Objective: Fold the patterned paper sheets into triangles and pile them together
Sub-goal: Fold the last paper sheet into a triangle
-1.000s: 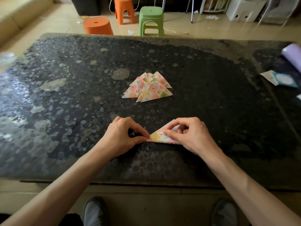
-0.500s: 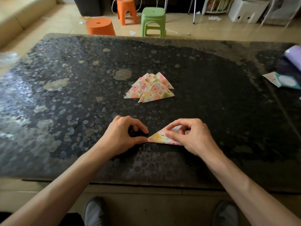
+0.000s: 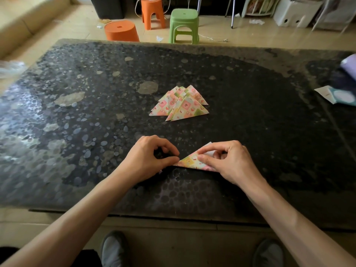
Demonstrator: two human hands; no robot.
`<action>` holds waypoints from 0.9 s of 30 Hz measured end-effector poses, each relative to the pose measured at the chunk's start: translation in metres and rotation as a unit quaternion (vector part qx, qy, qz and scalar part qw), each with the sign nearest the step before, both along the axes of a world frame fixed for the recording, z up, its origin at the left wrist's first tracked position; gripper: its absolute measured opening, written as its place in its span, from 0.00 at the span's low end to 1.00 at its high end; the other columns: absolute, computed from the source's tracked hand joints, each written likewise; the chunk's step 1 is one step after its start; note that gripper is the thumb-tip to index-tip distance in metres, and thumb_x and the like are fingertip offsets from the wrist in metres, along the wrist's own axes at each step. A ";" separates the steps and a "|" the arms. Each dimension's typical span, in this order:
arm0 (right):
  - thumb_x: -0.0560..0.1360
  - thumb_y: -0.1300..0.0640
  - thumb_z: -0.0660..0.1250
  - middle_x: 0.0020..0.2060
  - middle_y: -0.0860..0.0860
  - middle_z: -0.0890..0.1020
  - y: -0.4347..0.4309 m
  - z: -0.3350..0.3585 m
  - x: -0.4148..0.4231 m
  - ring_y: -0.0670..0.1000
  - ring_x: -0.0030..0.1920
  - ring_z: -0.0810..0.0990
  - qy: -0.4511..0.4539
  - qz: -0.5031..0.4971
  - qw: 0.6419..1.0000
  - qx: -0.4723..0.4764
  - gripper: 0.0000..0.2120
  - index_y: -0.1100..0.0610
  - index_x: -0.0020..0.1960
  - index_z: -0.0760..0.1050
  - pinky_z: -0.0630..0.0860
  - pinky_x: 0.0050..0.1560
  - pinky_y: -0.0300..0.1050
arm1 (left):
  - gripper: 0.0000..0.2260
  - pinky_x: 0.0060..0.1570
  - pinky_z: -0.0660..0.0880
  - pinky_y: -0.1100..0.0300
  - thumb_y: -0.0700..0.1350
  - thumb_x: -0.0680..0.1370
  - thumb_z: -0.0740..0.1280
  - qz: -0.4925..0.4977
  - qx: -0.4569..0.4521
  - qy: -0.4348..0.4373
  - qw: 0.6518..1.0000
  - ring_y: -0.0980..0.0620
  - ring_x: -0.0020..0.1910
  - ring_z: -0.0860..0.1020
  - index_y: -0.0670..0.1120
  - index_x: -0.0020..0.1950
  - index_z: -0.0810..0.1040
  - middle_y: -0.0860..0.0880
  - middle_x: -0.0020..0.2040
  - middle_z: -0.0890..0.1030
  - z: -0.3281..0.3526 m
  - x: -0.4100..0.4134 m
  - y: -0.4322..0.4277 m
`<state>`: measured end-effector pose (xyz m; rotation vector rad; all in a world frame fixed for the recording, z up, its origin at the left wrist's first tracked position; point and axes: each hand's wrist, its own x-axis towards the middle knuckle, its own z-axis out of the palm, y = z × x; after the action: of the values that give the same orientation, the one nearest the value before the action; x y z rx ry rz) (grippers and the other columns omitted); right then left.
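Note:
A patterned paper sheet (image 3: 190, 160), folded into a triangle, lies flat on the dark table near its front edge. My left hand (image 3: 148, 158) pinches the triangle's left corner between thumb and forefinger. My right hand (image 3: 229, 160) covers the right half, thumb pressing on the paper and curled fingers holding the top flap, whose white underside shows. Farther back at the table's middle lies a pile of folded patterned triangles (image 3: 180, 104), fanned and overlapping.
The dark speckled table (image 3: 86, 116) spans the view. At its right edge lie a teal and white packet (image 3: 339, 96) and a lilac roll (image 3: 349, 63). Beyond the far edge stand two orange stools (image 3: 121, 32) and a green stool (image 3: 184, 25).
Both hands stay on the folded sheet. My left fingertips have drawn closer onto the triangle's left corner; the paper has barely shifted.

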<state>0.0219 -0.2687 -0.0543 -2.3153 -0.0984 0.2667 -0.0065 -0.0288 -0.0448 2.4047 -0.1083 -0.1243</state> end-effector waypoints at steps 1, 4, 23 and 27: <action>0.72 0.45 0.78 0.30 0.44 0.78 0.000 -0.001 0.000 0.43 0.30 0.74 -0.002 -0.001 1.000 -0.001 0.05 0.40 0.47 0.86 0.69 0.34 0.36 | 0.05 0.48 0.69 0.69 0.56 0.72 0.78 -0.006 0.007 0.001 1.000 0.60 0.48 0.77 0.61 0.46 0.85 0.57 0.45 0.80 -0.001 0.000 0.000; 0.73 0.46 0.78 0.31 0.45 0.79 0.000 -0.001 0.000 0.44 0.33 0.75 -0.001 -0.003 1.000 -0.002 0.04 0.40 0.47 0.86 0.70 0.35 0.37 | 0.06 0.51 0.71 0.61 0.57 0.70 0.78 -0.010 0.013 0.006 1.000 0.57 0.50 0.76 0.64 0.45 0.84 0.57 0.46 0.79 -0.004 0.001 0.001; 0.72 0.47 0.79 0.31 0.49 0.82 0.000 -0.002 0.001 0.48 0.34 0.80 0.005 -0.009 1.000 -0.002 0.04 0.41 0.46 0.86 0.83 0.41 0.49 | 0.07 0.64 0.70 0.51 0.55 0.76 0.74 -0.051 0.049 0.024 0.997 0.54 0.58 0.70 0.70 0.48 0.83 0.62 0.51 0.75 -0.004 0.004 0.002; 0.73 0.47 0.79 0.31 0.48 0.81 0.000 0.000 0.001 0.46 0.33 0.78 0.003 -0.006 1.000 -0.008 0.04 0.41 0.47 0.86 0.81 0.39 0.45 | 0.14 0.66 0.68 0.51 0.46 0.80 0.71 -0.065 0.049 0.050 0.995 0.54 0.60 0.68 0.69 0.51 0.84 0.63 0.53 0.74 -0.002 0.005 0.006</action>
<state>0.0225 -0.2687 -0.0539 -2.3306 -0.0794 0.2697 -0.0020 -0.0225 -0.0471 2.4841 -0.2158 -0.3169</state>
